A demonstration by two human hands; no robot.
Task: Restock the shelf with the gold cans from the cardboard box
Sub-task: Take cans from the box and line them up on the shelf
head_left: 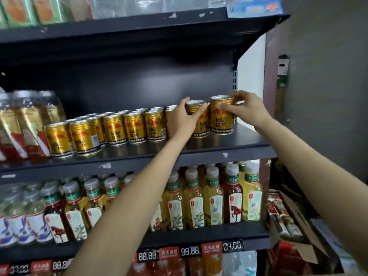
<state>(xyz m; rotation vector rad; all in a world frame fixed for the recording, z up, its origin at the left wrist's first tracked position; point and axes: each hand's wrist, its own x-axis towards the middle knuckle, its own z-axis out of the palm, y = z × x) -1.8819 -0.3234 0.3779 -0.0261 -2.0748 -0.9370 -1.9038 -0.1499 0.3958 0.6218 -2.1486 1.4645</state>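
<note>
On the dark middle shelf (229, 143) stand several gold cans (114, 129) in rows from the left to the middle. My left hand (184, 119) grips one gold can (201, 124) near the shelf's right end, fingers curled over its top. Right beside it, my right hand (242, 107) grips a second gold can (222, 118) at its rim. Both held cans stand upright and touch each other; whether they rest on the shelf I cannot tell. A cardboard box (298, 232) sits at the lower right, partly out of view.
Jars with gold and red labels (23, 124) stand at the shelf's left end. Tea bottles (213, 198) fill the shelf below, above price tags (190, 251). The upper shelf (139, 26) overhangs the cans. A grey wall (328, 76) is on the right.
</note>
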